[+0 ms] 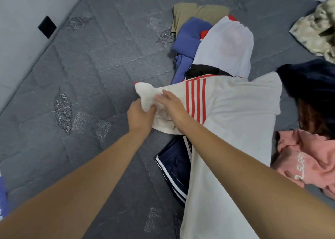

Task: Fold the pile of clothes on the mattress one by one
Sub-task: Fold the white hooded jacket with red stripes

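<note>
navy shorts (174,168) half under shirt (233,111)

Light: even, soft, moderately bright, source overhead and unseen. Shadows: faint, short, under the fingers (164,95) and beneath the white shirt (233,115) right of them. Glare: none. Focus: slightly soft overall; cloth beyond the fingers mildly blurred. Distortion: wide-angle; mattress (87,86) edge left of the fingers bows, forearms stretch.
</note>
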